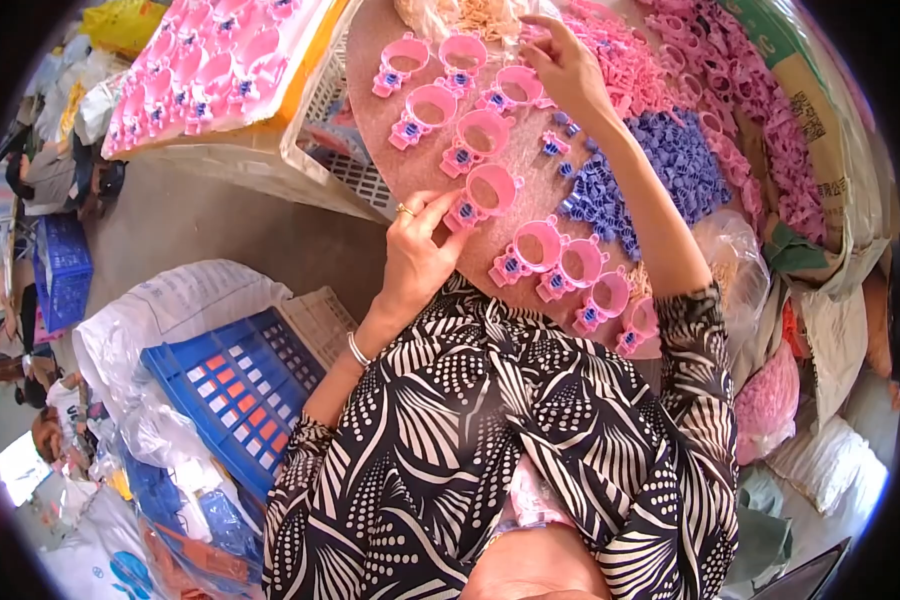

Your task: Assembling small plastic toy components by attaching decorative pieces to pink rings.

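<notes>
My left hand (420,255), with a ring on one finger, pinches the lower part of a pink plastic ring-shaped piece (491,190) with a blue part on it. My right hand (570,72) is stretched across to the far side of the round table (375,50). Its fingers are bent and apart, between a clear bag of pale tan pieces (480,18) and a heap of small pink parts (625,60); I see nothing in them. Several similar pink ring pieces stand in rows on the table, such as one at the left (406,58) and one nearer me (536,247).
Small blue parts (650,175) lie heaped under my right forearm. A large sack of pink pieces (770,120) stands at the right. At the far left, a crate (295,150) carries a tray of finished-looking pink pieces (210,70). A blue plastic basket (205,385) leans by my left elbow.
</notes>
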The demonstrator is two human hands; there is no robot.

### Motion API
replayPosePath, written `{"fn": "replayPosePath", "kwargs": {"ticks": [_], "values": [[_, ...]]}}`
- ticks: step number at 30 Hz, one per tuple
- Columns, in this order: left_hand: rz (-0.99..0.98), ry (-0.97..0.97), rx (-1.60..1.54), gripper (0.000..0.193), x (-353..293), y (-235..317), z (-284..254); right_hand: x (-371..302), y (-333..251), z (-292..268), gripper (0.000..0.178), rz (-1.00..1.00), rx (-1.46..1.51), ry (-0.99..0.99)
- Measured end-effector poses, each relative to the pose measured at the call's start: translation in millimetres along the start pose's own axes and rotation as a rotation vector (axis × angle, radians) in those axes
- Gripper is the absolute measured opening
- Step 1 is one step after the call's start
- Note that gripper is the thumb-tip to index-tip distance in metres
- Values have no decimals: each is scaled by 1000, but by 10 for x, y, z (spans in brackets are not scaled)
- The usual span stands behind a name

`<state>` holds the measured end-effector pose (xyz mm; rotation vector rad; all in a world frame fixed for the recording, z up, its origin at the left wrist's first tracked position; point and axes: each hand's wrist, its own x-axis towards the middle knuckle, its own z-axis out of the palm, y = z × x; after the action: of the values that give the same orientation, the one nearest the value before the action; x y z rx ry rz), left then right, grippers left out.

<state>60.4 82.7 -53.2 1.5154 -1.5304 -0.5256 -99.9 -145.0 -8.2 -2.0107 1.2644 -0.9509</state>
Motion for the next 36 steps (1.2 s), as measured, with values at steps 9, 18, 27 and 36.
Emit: {"fn": "replayPosePath", "kwargs": {"ticks": [9, 18, 27, 36], "values": [[-137, 75, -412, 45, 35, 58, 112, -1364, -546, -157, 10, -80, 50, -7], [55, 184, -313, 46, 76, 218, 169, -1525, -657, 44, 19, -417, -415, 302], [169, 247, -182, 44, 76, 176, 174, -1544, -769, -34, 22, -445, -565, 178], [91, 219, -320, 44, 46, 194, 215, -1556, -746, -48, 18, -380, -481, 162]]}}
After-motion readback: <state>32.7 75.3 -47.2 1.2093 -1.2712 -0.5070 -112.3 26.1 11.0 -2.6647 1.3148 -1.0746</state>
